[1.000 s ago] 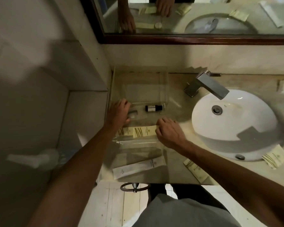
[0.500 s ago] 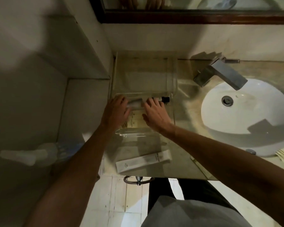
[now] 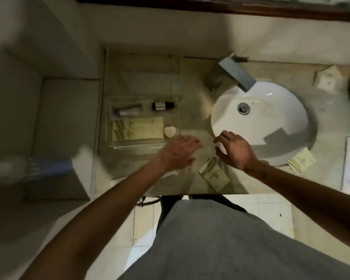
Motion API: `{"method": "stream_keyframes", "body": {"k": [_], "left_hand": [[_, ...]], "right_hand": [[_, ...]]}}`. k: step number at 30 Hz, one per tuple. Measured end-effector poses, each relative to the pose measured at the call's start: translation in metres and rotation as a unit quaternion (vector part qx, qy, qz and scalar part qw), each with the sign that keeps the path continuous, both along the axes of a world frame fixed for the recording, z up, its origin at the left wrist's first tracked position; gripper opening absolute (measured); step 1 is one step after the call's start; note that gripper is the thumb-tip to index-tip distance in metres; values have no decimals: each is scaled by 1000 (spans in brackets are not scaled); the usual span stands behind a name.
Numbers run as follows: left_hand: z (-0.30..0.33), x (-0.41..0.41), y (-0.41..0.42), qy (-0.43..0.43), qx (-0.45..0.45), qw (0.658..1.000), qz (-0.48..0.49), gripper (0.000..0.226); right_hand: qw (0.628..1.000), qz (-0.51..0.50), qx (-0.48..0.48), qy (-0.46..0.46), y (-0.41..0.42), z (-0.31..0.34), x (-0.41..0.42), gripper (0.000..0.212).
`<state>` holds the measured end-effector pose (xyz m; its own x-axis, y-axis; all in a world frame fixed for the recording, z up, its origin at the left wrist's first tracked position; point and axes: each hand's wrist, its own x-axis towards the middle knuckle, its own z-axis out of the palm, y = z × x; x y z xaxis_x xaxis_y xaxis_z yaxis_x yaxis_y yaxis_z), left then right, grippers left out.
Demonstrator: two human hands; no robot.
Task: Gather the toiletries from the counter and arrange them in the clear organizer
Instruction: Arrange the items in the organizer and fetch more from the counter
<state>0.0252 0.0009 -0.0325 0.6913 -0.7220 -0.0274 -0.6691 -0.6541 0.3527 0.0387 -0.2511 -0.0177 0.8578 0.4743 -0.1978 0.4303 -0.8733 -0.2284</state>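
Observation:
The clear organizer (image 3: pixel 176 77) sits at the counter's left end against the wall. Its near compartments hold a small dark bottle (image 3: pixel 163 105), a grey tube (image 3: pixel 129 112), two cream sachets (image 3: pixel 137 129) and a small round soap (image 3: pixel 169 131). My left hand (image 3: pixel 179 153) hovers just in front of the organizer, fingers spread, holding nothing. My right hand (image 3: pixel 233 151) is open beside it, near the sink rim. A cream sachet (image 3: pixel 214 176) lies on the counter between and below both hands. Another sachet (image 3: pixel 301 161) lies by the sink's front right rim.
The white sink (image 3: pixel 259 126) with a square metal faucet (image 3: pixel 230 75) takes up the counter's right half. More packets (image 3: pixel 327 80) lie at the far right. The counter's front edge (image 3: pixel 190 193) runs just below my hands. A mirror frame (image 3: pixel 251 9) is above.
Both hands have pulled back out of the organizer toward the counter's front. The round soap now lies in the organizer. The view has shifted left, so the sink and right counter show.

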Motion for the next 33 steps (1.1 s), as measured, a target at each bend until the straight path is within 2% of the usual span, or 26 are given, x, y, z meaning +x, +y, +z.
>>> {"method": "stream_keyframes", "body": {"k": [4,7,10,12,15,17,20,23,25,27,30,33], "left_hand": [[-21,-26,-71,82,68,988,-112,78],[-30,-38,-87,95,76,985,-122,72],[-27,-38,-88,72,102,985,-117,57],[-23,-30,-80,69,90,989,-90,51],[1,-6,-49,98,57,994,7,49],[21,12,-19,86,37,993,69,49],[47,33,41,41,12,988,150,40],[57,46,98,48,47,971,229,38],[55,49,131,57,60,961,264,42],[45,49,153,84,83,954,276,41],[26,43,174,104,136,949,265,44],[15,38,184,57,133,948,283,56]], "right_hand": [[995,-60,-48,59,-22,-8,-49,42],[980,-121,-31,154,-26,-19,-72,61],[975,-124,-12,185,-15,-26,-71,74],[976,-112,13,187,1,-24,-62,66],[957,-138,124,223,31,-12,-34,45],[952,-118,177,219,55,0,-9,40],[948,-83,201,232,108,23,27,37],[919,-74,250,295,167,37,57,24],[921,-55,226,314,199,37,71,15],[944,-31,158,288,219,32,77,18],[995,6,31,93,227,24,76,35],[998,52,-7,-43,216,19,76,54]]}}
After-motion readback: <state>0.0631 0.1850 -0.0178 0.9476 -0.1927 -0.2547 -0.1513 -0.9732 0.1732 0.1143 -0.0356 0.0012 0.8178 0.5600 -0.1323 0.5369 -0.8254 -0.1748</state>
